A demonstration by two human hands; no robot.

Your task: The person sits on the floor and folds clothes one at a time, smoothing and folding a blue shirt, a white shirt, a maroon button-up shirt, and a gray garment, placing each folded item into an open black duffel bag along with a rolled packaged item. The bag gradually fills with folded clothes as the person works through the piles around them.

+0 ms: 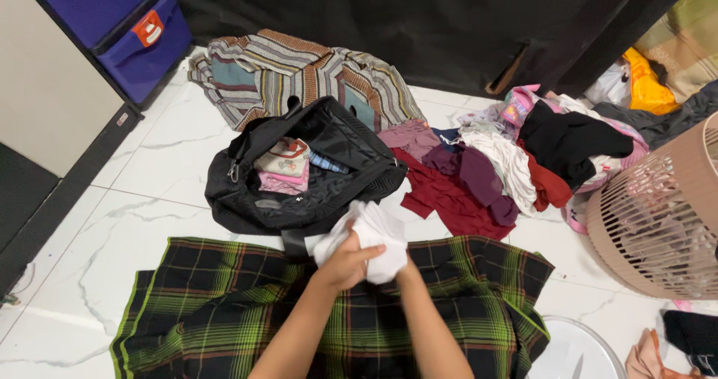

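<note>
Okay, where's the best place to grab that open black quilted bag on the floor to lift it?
Probably the raised near rim of the black quilted bag, reached from above on the person's side: the mouth gapes upward with folded clothes inside, so lifting by the rim keeps it upright.

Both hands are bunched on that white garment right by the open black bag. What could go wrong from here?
1. The white garment is crumpled between the left hand and the right hand, so it may go in creased.
2. The black bag already holds folded clothes; pushing more in could rumple them.
</note>
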